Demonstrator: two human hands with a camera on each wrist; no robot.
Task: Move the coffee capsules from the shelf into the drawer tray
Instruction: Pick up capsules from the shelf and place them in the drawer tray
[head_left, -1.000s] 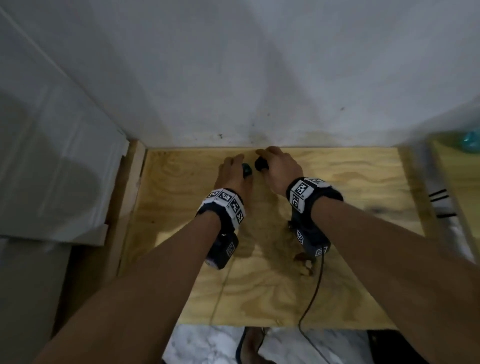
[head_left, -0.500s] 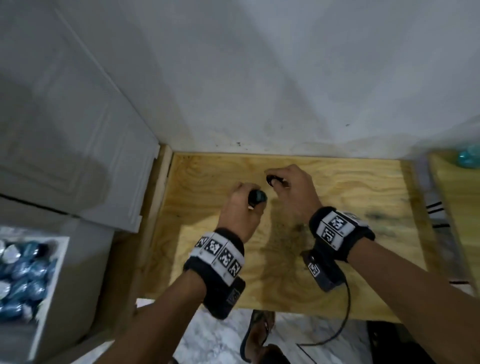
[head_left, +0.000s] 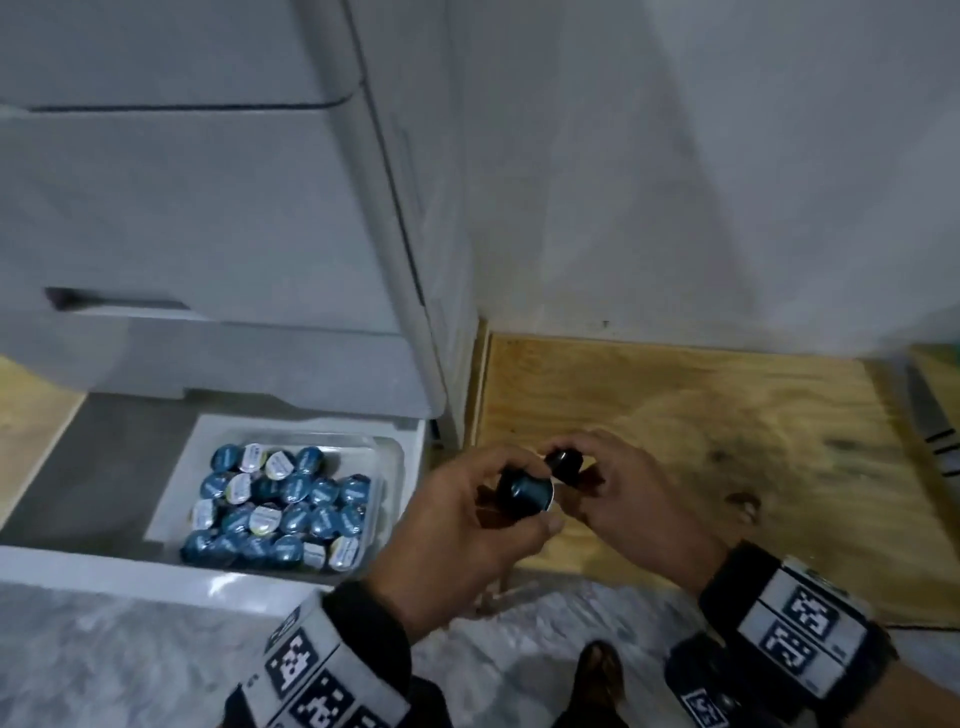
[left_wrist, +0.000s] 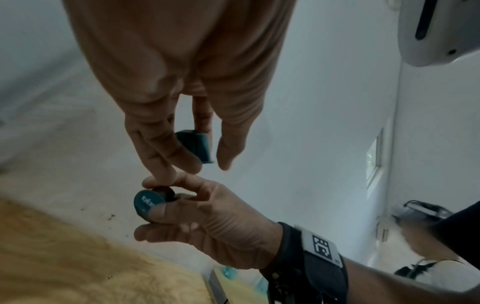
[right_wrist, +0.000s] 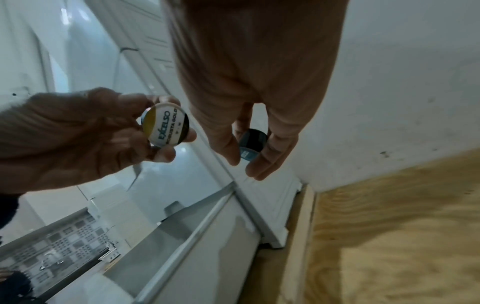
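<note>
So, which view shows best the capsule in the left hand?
The right wrist view: the capsule turns its printed lid to the camera, unhidden, in the left hand. The left wrist view shows only its teal side between fingers. The head view shows its dark body, no lid.

**Readable print: one capsule lid, little else**

The capsule (right_wrist: 165, 124) pinched in the left hand (right_wrist: 78, 139) shows its foil lid to the right wrist camera: "EXCELSO" in teal capitals, with "ROBUSTA GOLD" in smaller letters beneath, on a white band between a yellow and a black segment.

The teal-lidded capsule (left_wrist: 150, 202) gripped by the right hand (left_wrist: 207, 226) carries white lettering that begins "exce"; a finger covers the rest.

The wristbands (head_left: 800, 623) bear black-and-white square coded markers, without readable words.

Print on the lids of the capsules in the tray (head_left: 283, 512) is too small to read.
</note>
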